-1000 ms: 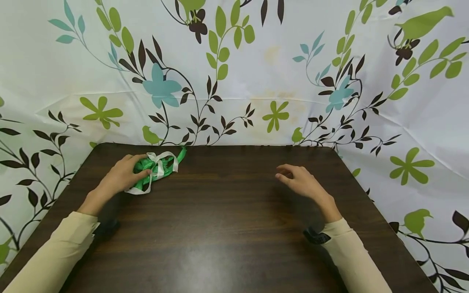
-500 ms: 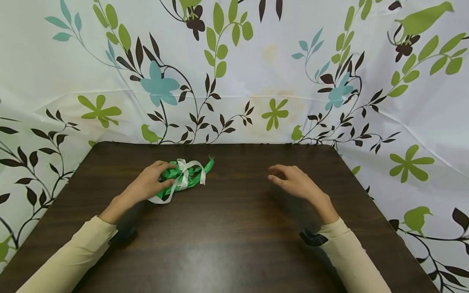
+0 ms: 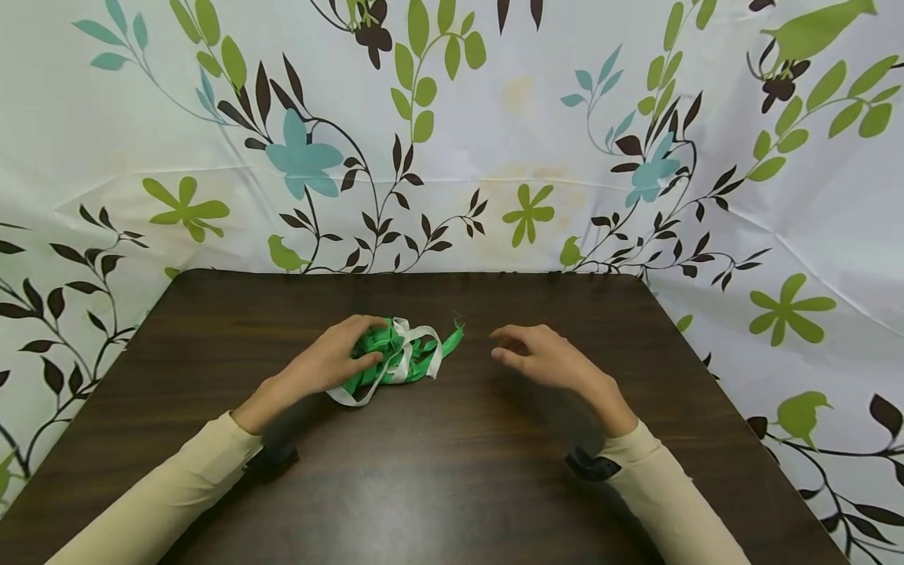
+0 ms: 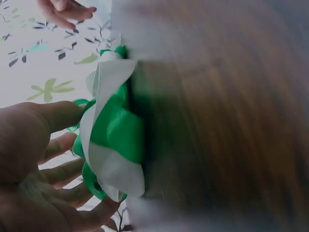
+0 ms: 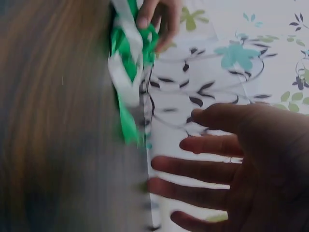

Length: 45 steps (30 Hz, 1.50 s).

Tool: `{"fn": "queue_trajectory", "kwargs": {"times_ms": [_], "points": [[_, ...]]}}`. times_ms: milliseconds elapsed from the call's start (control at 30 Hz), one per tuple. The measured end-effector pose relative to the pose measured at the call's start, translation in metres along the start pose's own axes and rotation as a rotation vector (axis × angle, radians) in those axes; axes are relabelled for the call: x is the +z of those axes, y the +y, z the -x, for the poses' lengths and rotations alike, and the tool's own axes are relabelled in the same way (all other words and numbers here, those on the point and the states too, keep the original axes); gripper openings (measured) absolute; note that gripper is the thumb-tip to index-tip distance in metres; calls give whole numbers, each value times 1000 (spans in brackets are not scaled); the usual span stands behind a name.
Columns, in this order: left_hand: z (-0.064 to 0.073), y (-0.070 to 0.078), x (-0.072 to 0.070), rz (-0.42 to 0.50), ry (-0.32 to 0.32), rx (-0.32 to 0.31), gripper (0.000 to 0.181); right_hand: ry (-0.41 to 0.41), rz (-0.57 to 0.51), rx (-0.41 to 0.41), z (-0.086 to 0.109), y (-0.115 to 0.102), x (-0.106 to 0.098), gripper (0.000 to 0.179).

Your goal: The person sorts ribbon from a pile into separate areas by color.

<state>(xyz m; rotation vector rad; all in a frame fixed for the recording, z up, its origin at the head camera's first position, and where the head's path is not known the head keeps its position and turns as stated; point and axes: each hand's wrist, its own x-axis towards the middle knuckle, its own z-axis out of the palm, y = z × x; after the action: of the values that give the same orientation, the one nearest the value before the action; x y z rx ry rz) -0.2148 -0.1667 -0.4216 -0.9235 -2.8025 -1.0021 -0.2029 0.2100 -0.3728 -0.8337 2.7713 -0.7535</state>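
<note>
A loose bundle of green and white ribbon (image 3: 402,355) lies low over the middle of the dark table, its frayed green end pointing right. My left hand (image 3: 326,362) grips the bundle at its left side, thumb in front and fingers behind. In the left wrist view the thumb and fingertips meet the folded ribbon (image 4: 116,128). My right hand (image 3: 551,359) hovers just right of the frayed end, holding nothing. Its fingers are spread and relaxed in the right wrist view, apart from the ribbon (image 5: 128,63).
The dark wood-grain table (image 3: 424,486) ends at a straight far edge. Behind and beside it hangs a white cloth (image 3: 452,169) printed with leaves, flowers and birds. A black band (image 3: 592,464) shows at the right wrist.
My left hand has carried the ribbon bundle rightward from the table's far left to the middle, and slightly nearer. My right hand has shifted a little to the left.
</note>
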Motion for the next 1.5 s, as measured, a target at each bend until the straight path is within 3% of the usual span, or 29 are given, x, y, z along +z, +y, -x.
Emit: {"fn": "queue_trajectory", "kwargs": {"times_ms": [167, 367, 500, 667, 867, 1067, 1200, 1333, 1500], "points": [[-1, 8, 6, 50, -9, 42, 28, -45, -113, -106, -8, -18, 10, 37], [-1, 19, 11, 95, -42, 115, 19, -3, -165, -186, -22, -37, 20, 33], [1, 28, 11, 161, -82, 140, 16, -19, -189, -256, -34, -47, 29, 37], [6, 39, 10, 300, -170, 149, 12, -94, -181, -331, -44, -54, 41, 41], [12, 47, 7, 409, -250, 100, 10, -154, -259, -326, -43, -53, 49, 28], [14, 49, 3, 330, -255, 103, 8, -225, -460, -295, -40, -48, 39, 13], [13, 51, -2, 293, -240, 101, 7, -233, -548, -285, -39, -49, 28, 12], [13, 57, -5, 299, -246, 90, 15, -212, -560, -294, -38, -54, 19, 12], [15, 65, -5, 380, -304, 78, 31, -169, -550, -313, -35, -62, 11, 13]]}}
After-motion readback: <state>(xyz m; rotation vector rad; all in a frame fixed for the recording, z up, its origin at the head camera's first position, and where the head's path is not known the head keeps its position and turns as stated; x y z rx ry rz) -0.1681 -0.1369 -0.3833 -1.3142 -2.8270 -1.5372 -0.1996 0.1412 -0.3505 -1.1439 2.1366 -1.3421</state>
